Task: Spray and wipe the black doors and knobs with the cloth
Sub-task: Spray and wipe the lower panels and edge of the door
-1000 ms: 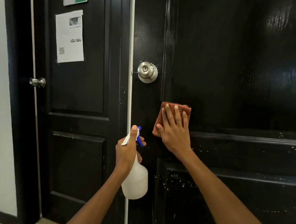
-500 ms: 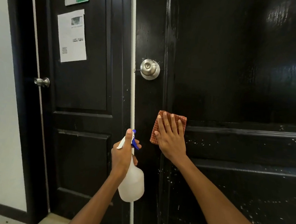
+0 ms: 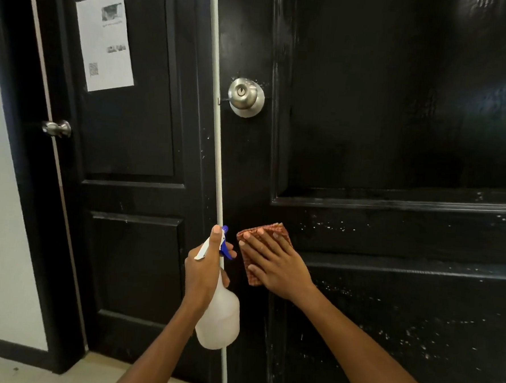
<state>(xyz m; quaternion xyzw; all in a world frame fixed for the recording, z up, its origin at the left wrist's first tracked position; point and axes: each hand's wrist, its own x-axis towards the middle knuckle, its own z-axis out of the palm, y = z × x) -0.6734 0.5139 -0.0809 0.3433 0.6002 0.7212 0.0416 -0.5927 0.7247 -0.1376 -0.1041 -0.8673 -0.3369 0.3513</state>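
Head view: right hand (image 3: 279, 267), fingers flat and spread, presses the orange checked cloth (image 3: 264, 251) below the round steel knob (image 3: 245, 97); left hand (image 3: 205, 274) grips the white spray bottle (image 3: 218, 319). White flecks below the knob suggest much wiping remains.

Right hand (image 3: 279, 267) slid cloth (image 3: 264, 245) down door, below knob (image 3: 245, 97).

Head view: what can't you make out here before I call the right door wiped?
- Right door: top, bottom and right side cut off by the frame.
- Cloth: mostly hidden under the right hand.
- Paper notice on the left door: print too small.
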